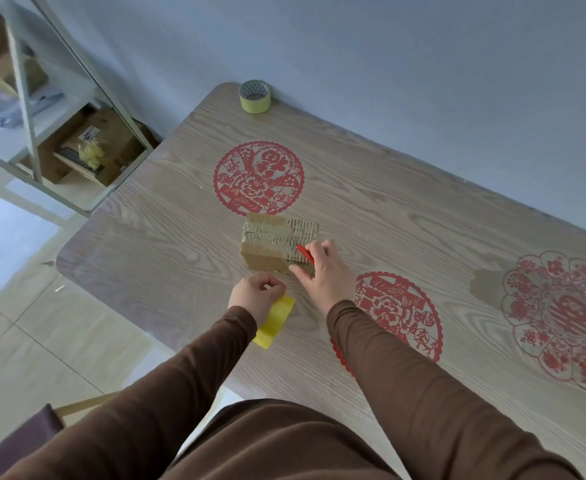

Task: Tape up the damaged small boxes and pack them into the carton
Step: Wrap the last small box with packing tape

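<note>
Brown sleeves (215, 393) fill the near edge, both arms reaching out over the wood-grain table (166, 244).

Left hand (255, 295): fingers curled in, pinching the top end of a yellow tape strip (274, 322). Strip hangs down from the hand toward the near table edge, partly hidden behind the wrist.

Right hand (321, 271): fingers curled round a thin red tool (304, 253), looks like a cutter or pen, can't tell which. Tool tip lies over the right part of the small box (277, 244). Thumb touches the box's near right corner.

Small box: brown cardboard, sits flat mid-table, just beyond both hands. Its right portion shows bare corrugation where the outer layer is torn off; left portion has glossy bands across it, probably tape. Far edge overlaps the rim of a round red paper-cut decoration (259, 177).

Tape roll (254, 96): yellowish, standing on its flat side at the far left corner of the table, well apart from the box.

Two more red paper-cuts: one (400, 313) just right of the right forearm, one flower-shaped (561, 317) at far right.

Left of the table: metal shelf rack (28, 109) with cardboard cartons (87, 150) on the lower level. Glossy tiled floor (24, 323) at near left.
</note>
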`<control>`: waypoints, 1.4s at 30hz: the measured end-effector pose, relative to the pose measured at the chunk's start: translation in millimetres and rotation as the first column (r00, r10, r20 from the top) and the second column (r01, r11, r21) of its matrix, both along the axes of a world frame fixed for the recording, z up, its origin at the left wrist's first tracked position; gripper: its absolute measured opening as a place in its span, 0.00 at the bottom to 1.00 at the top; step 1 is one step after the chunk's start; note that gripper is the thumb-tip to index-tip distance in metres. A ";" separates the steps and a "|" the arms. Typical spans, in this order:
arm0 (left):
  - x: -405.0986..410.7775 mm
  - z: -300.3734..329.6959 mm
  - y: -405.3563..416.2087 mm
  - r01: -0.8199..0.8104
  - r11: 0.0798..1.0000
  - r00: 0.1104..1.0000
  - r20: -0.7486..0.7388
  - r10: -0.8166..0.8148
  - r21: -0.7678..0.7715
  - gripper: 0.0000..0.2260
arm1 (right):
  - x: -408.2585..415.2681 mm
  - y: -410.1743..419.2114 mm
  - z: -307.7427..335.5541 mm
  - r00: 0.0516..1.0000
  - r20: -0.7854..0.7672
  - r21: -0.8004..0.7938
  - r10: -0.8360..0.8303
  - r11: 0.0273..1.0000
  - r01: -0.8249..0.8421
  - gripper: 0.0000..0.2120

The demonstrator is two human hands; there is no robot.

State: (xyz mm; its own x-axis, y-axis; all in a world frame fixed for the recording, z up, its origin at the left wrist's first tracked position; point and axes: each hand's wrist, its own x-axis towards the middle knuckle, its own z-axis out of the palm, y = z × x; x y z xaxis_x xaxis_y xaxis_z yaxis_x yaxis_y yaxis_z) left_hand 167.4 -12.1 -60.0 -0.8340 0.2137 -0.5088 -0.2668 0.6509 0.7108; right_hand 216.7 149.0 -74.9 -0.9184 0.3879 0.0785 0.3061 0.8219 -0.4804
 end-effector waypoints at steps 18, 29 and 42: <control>10.9 20.2 1.5 -0.239 0.917 0.967 0.166 0.195 0.318 0.04 | 92.8 -53.9 44.0 0.992 0.114 -0.900 0.053 0.429 0.081 0.22; -16.5 65.2 29.6 -0.020 0.951 0.991 -0.119 0.059 0.307 0.06 | 98.1 -64.4 59.6 0.987 0.106 -0.852 -0.117 0.501 0.151 0.26; -104.9 58.6 67.6 0.223 0.975 0.949 -0.232 -0.216 0.005 0.06 | 91.8 -67.2 74.0 0.979 0.191 -0.805 -0.069 0.560 0.196 0.23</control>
